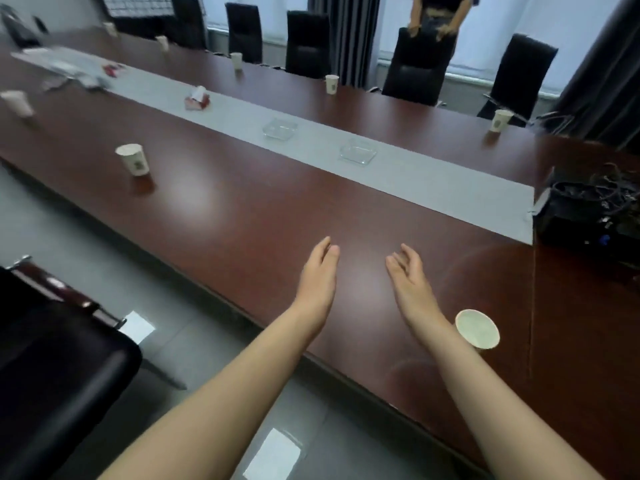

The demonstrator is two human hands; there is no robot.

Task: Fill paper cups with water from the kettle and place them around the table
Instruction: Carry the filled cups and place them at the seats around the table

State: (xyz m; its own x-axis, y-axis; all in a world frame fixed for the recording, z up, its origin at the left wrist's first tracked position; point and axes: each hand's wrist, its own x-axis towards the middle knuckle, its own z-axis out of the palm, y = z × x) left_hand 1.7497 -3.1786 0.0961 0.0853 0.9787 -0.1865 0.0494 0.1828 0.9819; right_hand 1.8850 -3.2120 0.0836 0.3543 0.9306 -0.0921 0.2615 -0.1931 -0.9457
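Hovering left hand (317, 271), right hand (410, 275), paper cup (477, 329)

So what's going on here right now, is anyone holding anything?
Nothing is held. The left hand and right hand hover open over the long table, palms facing each other. One paper cup stands by the right forearm near the table's edge; other cups stand along both long sides. No kettle is in view. A second person stands behind a far chair.
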